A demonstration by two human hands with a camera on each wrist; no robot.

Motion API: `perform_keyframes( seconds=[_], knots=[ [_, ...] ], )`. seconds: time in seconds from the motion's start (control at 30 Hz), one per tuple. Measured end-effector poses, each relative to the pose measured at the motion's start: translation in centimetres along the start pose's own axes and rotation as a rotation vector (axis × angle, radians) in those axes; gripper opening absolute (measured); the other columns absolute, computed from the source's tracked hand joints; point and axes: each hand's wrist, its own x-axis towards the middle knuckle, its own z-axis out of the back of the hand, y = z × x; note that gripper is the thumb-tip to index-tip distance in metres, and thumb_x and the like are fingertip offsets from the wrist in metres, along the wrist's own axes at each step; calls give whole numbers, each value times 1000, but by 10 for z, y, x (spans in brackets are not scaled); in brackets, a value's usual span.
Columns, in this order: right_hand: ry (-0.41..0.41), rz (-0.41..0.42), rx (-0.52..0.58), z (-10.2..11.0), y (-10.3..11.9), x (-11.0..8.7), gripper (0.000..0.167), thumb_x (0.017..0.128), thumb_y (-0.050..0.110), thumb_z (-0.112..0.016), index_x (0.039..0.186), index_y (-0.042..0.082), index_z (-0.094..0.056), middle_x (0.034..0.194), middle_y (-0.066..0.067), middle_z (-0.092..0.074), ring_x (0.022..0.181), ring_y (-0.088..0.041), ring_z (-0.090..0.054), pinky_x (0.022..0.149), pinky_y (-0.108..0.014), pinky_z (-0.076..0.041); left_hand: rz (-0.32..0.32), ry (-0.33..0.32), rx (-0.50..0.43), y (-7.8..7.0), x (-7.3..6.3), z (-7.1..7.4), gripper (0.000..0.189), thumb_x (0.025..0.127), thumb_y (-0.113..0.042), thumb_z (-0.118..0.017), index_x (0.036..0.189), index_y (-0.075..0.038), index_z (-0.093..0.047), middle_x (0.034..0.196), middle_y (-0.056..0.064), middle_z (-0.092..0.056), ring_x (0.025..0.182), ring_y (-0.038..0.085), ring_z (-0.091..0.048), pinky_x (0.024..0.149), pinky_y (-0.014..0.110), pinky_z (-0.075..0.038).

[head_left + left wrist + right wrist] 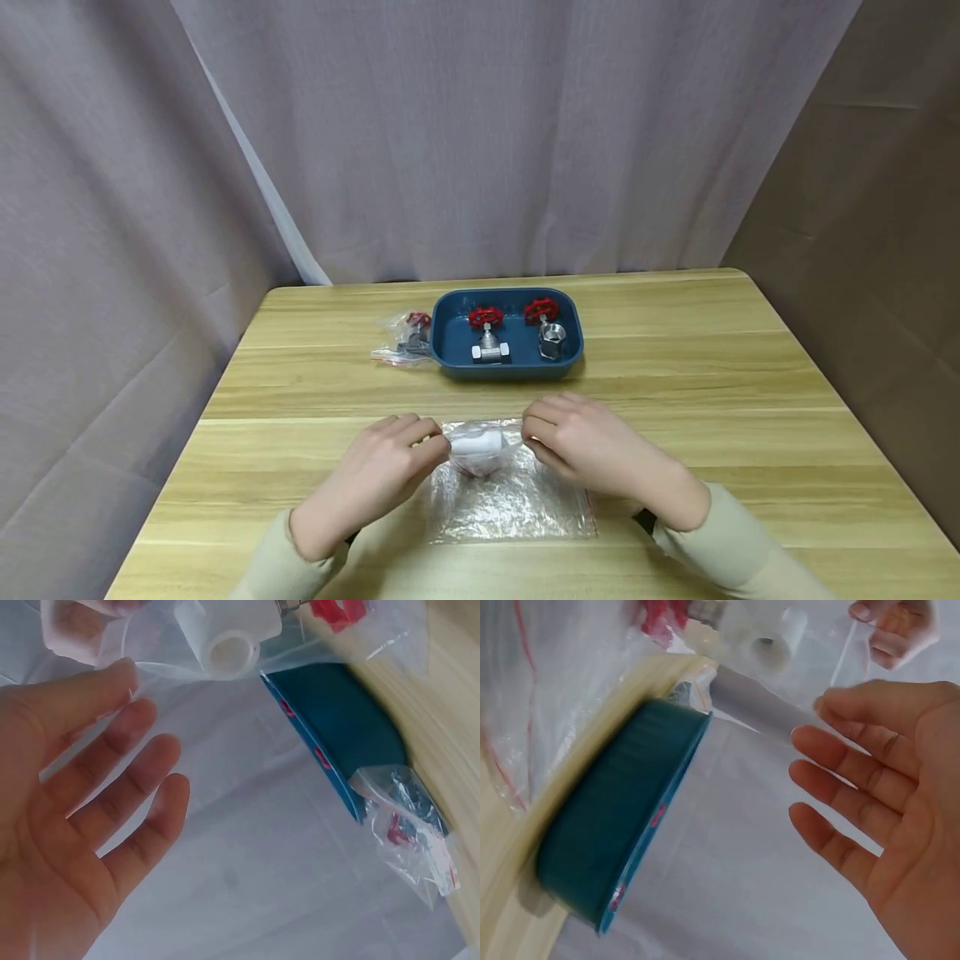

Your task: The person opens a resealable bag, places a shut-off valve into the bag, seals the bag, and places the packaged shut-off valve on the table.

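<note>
Between my two hands hangs a small clear plastic bag with a white valve body inside, its round pipe opening showing in both wrist views. A red handwheel on a metal stem sticks out from the white body, still within the plastic. My left hand pinches the bag's left edge between thumb and index finger, the other fingers loosely spread. On the opposite edge, my right hand pinches the plastic the same way. Below them a larger clear zip bag with a red strip lies on the table.
Behind the hands stands a blue tray holding two metal valves with red handwheels, one at its middle and one at right. Against its left side lies another bagged valve. Grey curtains surround the wooden table.
</note>
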Motion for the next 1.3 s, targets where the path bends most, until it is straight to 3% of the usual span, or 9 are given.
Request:
perform_keyframes(
  seconds=[0.23, 0.67, 0.93, 1.13, 1.3],
  knots=[
    [-38, 21, 14, 1, 0, 2, 7, 87, 10, -73, 90, 12, -68, 92, 3, -68, 85, -14, -65, 80, -30, -56, 35, -6, -32, 4, -3, 2, 4, 90, -12, -71, 93, -12, -69, 86, -4, -63, 73, 13, -58, 66, 27, -51],
    [-122, -13, 156, -11, -3, -6, 13, 82, 8, -77, 93, 13, -72, 91, 6, -71, 85, -12, -68, 80, -32, -57, 25, -48, -19, 5, -7, 0, 13, 91, -1, -58, 91, -12, -63, 81, -6, -61, 66, 11, -54, 59, 23, -47],
    [-157, -63, 213, -15, -1, -7, 7, 89, 10, -73, 95, 12, -72, 92, 7, -72, 86, -11, -69, 80, -33, -57, 14, -57, -18, 4, -9, 1, 15, 92, 1, -54, 89, -13, -59, 78, -7, -58, 65, 11, -53, 58, 23, -45],
    [-182, -70, 225, -18, -2, -8, 25, 83, 4, -77, 102, 15, -67, 95, 8, -71, 86, -11, -68, 75, -32, -56, 20, -69, -27, 4, -9, 1, 17, 96, -2, -50, 86, -14, -56, 74, -8, -54, 61, 11, -47, 55, 21, -40],
    [-187, -54, 222, -19, -1, -9, 26, 83, 2, -75, 104, 15, -65, 97, 7, -70, 88, -10, -67, 76, -31, -56, 28, -73, -32, 4, -8, 0, 16, 93, -1, -53, 84, -15, -55, 72, -8, -51, 60, 12, -40, 54, 20, -34]
  ],
)
